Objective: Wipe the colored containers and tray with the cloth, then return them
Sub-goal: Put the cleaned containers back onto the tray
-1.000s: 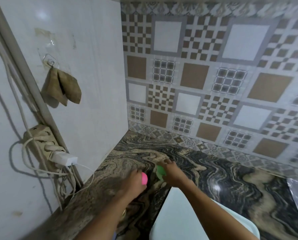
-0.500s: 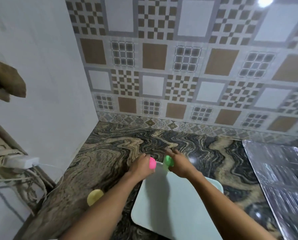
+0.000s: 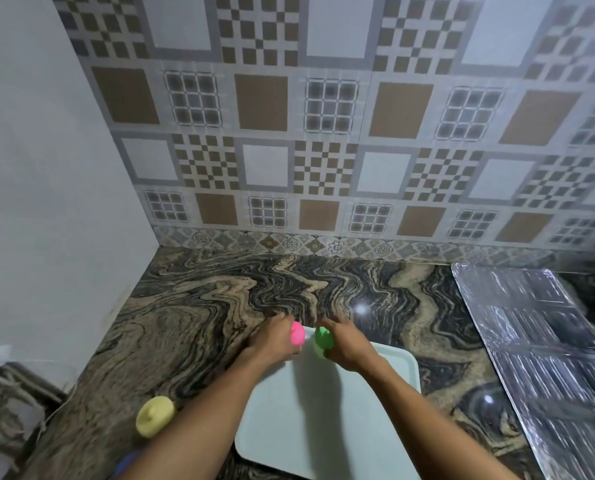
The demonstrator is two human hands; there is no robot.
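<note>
Pink plastic is filling my left hand (image 3: 270,344): I am curling fingers and thumb round the pink container (image 3: 297,333), while my right hand (image 3: 349,348) is gripping the green container (image 3: 323,339) the same way. I am holding the two side by side, nearly touching, at the far left corner of the tray (image 3: 323,427); whether they are resting on it or hanging just above it I am not able to tell. I am judging that I am pairing them there so they go back in a tidy row, leaving the bare pale surface beneath my wrists free for the rest. The yellow container (image 3: 154,421) is sitting on the counter (image 3: 202,323), well back from my left fingers beside the forearm, apparently waiting its turn. Something blue (image 3: 127,460) is peeking out under that arm, too hidden to name. The cloth is not showing anywhere near my fingers. Out to the right of my right fingers a foil-covered sheet (image 3: 548,358) is lying flat, and beyond my fingertips the tiled wall (image 3: 323,133) is closing off the counter.
</note>
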